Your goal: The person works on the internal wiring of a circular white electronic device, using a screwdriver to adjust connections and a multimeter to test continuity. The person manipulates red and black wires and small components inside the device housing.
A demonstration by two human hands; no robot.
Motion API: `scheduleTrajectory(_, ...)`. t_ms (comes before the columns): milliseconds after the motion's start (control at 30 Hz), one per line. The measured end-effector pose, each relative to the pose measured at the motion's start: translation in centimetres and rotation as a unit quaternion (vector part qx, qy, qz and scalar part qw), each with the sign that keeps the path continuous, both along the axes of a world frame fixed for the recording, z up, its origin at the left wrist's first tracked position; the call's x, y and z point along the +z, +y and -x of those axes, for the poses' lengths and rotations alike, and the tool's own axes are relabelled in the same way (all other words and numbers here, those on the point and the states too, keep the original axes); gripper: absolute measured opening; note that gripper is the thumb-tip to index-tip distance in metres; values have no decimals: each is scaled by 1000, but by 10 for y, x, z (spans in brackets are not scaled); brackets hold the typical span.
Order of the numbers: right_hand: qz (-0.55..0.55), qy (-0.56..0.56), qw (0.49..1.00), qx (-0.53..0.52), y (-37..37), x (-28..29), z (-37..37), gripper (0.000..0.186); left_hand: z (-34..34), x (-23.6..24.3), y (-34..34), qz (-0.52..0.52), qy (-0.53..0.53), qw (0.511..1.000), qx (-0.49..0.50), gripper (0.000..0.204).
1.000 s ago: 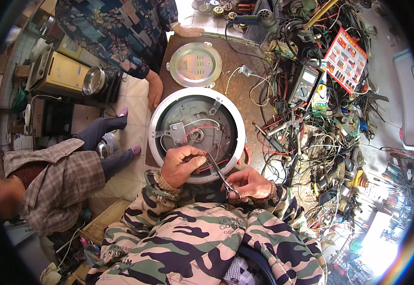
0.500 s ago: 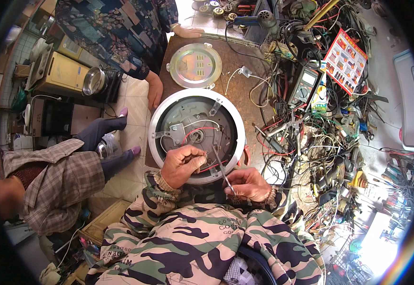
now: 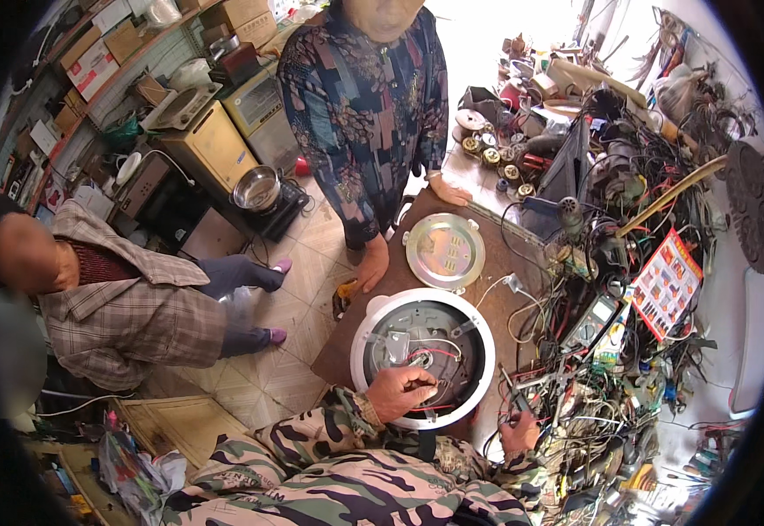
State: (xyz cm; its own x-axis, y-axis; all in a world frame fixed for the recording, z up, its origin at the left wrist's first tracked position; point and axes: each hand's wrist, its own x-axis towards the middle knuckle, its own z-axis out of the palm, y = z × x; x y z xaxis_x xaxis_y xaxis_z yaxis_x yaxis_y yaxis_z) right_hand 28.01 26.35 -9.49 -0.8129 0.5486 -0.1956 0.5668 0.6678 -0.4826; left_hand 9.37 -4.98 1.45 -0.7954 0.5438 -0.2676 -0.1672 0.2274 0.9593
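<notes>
- The housing, round with a white rim and dark inside, sits on the brown table in front of the person in camouflage sleeves.
- The left hand is over the near part of the housing, thumb and fingertips pinched together; anything between them is too small to make out.
- A red wire runs just below those fingertips.
- Inside the housing, a pale bracket sits toward the left.
- The right hand is to the right of the housing, apart from it, at the edge of a pile of wires; its fingers are curled, and whether they grip anything I cannot tell.
- The metal disc, with slots, lies flat just beyond the housing.
- A meter lies on the clutter at right, near a red-edged sheet.
- Across the table, a person in a patterned shirt rests both hands at its edges.
- At left, another person, in a plaid jacket, is well apart from the table.
</notes>
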Motion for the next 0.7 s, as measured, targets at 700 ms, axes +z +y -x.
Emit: scheduleTrajectory(700, -88, 88, 990, 65, -28, 28, 36, 25, -5, -11, 22, 140, 272, 951, -50, 16)
